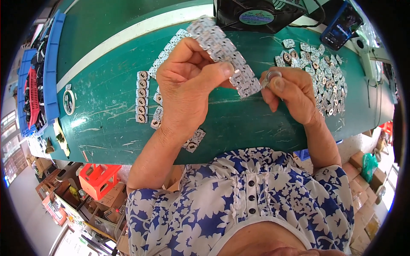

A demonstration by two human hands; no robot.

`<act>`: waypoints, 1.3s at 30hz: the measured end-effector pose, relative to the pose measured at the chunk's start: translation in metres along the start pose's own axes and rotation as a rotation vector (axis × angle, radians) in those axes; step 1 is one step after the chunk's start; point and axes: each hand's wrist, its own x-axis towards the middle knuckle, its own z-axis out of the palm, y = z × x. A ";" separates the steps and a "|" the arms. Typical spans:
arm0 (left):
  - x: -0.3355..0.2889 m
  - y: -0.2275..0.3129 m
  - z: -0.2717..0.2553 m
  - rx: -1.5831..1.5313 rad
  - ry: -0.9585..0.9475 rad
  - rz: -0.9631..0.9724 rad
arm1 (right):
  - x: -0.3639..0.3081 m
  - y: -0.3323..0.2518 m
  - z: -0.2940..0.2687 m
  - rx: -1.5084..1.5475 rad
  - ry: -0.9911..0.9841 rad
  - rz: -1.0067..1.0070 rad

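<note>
My left hand (183, 87) pinches a long silver-white panel of small circuit boards (222, 48) between thumb and fingers, tilted above the table. At the panel's lower right end, my right hand (294, 87) is closed on a small round metallic piece (273, 75); whether it touches the panel I cannot tell. Left of my left hand, small boards with round brown centres (142, 97) lie in a straight column. More pale boards (173, 45) are lined up behind that hand, partly hidden. Below my left wrist lies another small board cluster (194, 141).
A loose pile of small boards (326, 83) spreads at the right. Along the far side are a black fan (252, 17) and a phone (342, 26). A blue bin (52, 64) and a pale ring (69, 102) sit at the left; a red stool (100, 179) stands below.
</note>
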 end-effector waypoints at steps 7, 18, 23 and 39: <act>-0.003 -0.007 0.004 -0.164 0.031 -0.012 | 0.004 -0.002 0.010 -0.204 -0.094 -0.168; -0.003 -0.009 -0.001 -0.197 -0.021 -0.068 | 0.000 -0.011 -0.001 -0.155 0.065 -0.049; -0.003 -0.010 -0.003 -0.187 -0.021 -0.106 | 0.000 -0.008 -0.005 -0.146 0.057 -0.046; 0.009 0.012 -0.019 0.761 -0.582 -0.046 | 0.001 -0.013 -0.018 -0.289 -0.041 -0.190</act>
